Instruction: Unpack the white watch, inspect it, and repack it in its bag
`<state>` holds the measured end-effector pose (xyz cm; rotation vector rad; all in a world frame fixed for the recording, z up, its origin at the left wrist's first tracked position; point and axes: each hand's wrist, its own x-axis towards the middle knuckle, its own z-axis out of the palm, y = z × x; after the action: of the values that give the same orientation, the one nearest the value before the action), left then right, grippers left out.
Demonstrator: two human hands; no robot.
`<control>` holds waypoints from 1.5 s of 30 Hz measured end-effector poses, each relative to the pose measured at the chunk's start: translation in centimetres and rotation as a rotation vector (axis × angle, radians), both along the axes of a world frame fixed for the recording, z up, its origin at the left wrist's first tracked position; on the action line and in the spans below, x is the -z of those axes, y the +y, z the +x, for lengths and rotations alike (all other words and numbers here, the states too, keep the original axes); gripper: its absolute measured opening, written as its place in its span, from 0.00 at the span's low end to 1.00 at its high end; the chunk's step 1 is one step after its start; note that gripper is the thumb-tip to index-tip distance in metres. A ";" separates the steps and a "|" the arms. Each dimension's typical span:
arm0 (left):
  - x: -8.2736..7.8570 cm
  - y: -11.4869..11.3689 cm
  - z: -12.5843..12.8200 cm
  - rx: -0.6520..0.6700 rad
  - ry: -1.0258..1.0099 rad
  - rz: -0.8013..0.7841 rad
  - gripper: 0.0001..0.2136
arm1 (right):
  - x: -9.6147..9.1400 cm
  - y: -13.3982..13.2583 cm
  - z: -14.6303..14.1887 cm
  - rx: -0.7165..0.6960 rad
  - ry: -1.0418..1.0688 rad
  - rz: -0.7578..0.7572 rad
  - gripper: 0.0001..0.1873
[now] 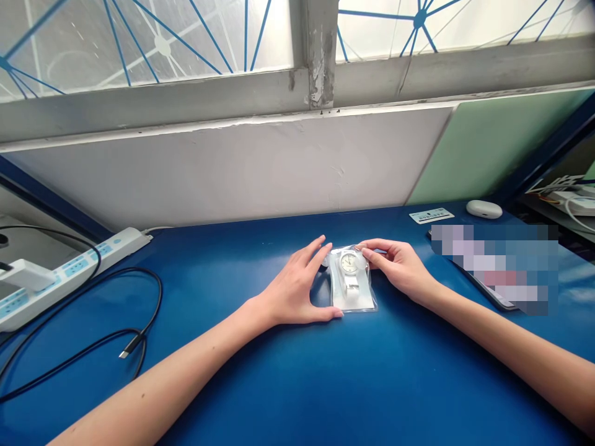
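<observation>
A white wristwatch [349,263] lies face up inside a clear plastic bag [354,302] on the blue table, with its strap toward me. My right hand [400,263] pinches the bag's upper right corner between thumb and fingers. At the bag's left side is my left hand [300,285], fingers stretched and apart. Its thumb tip touches the lower left edge, and its index finger reaches the upper left corner. Something small and dark beside the bag is partly hidden by the left fingers; I cannot make out what it is.
On the left are a white power strip [79,267] with a plug in it and a looped black cable [158,297]. To the right lie a flat device [504,306] with a blurred-out surface, a printed card [431,215] and a white oval case [484,209]. A wall borders the table's back.
</observation>
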<state>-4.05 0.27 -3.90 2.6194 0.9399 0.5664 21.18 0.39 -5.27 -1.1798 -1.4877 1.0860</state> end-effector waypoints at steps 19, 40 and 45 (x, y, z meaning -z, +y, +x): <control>-0.5 -0.1 0.4 -0.047 0.078 -0.075 0.46 | -0.5 -0.8 3.1 -0.471 -0.824 0.499 0.49; -0.5 0.8 -0.5 -0.066 0.150 -0.098 0.46 | 0.9 -0.3 2.1 -0.286 -0.920 0.393 0.53; -0.4 0.7 -0.3 -0.063 0.181 -0.096 0.46 | 0.6 -0.4 2.2 -0.309 -0.967 0.345 0.54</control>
<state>-4.39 0.95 -3.47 2.5957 1.0782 0.2939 23.35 -0.01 -5.83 -1.3091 -2.5396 0.3682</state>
